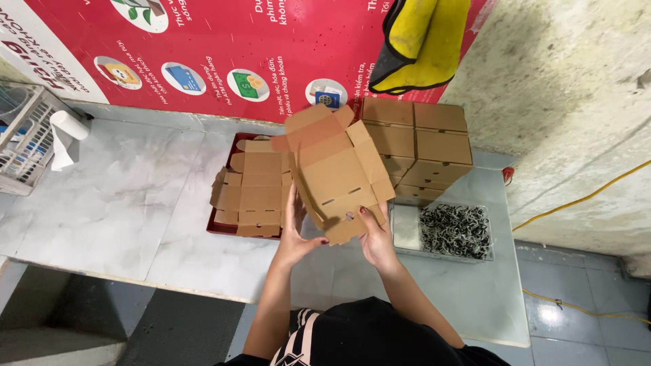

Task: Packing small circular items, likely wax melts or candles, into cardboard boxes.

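Head view: both hands are up over the table [135, 196] on a half-folded cardboard box [337, 169]. The left hand [293, 234] is curled around its lower left edge, and the right hand [376, 234] pinches the bottom flap with its fingers closed on it. The flat box blanks [252, 193] sit in a red tray [218, 227] just left, with the finished box stack [417, 146] behind. I reckon a loose flap could pop open, since the box looks only partly locked.

Yellow cloth [424, 41], paper roll [66, 132]
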